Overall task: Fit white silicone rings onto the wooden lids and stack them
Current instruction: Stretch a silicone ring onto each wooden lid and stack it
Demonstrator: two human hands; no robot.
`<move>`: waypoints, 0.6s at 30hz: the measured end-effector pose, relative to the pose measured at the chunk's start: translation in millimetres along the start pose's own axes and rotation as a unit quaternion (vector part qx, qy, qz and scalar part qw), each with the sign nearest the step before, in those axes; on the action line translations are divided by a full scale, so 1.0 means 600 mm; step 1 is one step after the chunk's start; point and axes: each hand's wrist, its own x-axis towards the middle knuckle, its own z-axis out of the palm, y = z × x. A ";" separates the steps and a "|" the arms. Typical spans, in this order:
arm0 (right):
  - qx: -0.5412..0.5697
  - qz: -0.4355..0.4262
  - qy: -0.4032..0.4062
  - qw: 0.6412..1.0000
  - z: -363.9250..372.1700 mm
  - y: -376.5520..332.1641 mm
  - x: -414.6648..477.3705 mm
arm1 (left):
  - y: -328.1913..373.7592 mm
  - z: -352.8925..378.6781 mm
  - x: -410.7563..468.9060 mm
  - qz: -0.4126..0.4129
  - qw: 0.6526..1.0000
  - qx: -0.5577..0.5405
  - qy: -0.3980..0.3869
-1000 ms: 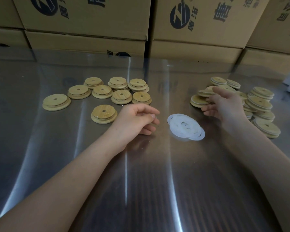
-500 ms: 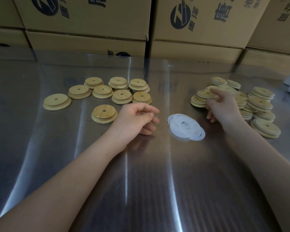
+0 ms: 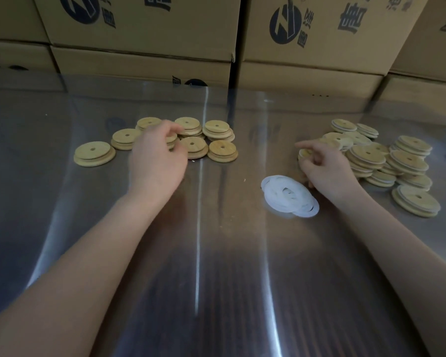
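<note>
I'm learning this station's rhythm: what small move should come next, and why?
Probably the left hand closes on the bare wooden lid beneath its fingers and lifts it toward the white rings. It arches over the unringed group, blurred, so its grip is unclear, while the right hand sits at the ringed pile, beside those rings.

Glossy dark table (image 3: 216, 292), stacked printed cardboard boxes (image 3: 144, 29) behind

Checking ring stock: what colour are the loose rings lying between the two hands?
White: the overlapping rings lie flat on the table, clearest in the head view.
</note>
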 end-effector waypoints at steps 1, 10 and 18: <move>0.000 -0.002 -0.002 1.000 0.001 0.000 0.000 | -0.005 -0.002 0.010 -0.023 0.999 0.041 0.000; -0.004 -0.001 -0.033 0.999 0.008 -0.002 -0.002 | -0.095 -0.019 0.089 -0.173 0.927 0.307 -0.131; -0.011 0.008 -0.051 0.999 0.010 -0.001 -0.001 | -0.121 -0.014 0.130 -0.158 0.899 0.345 -0.217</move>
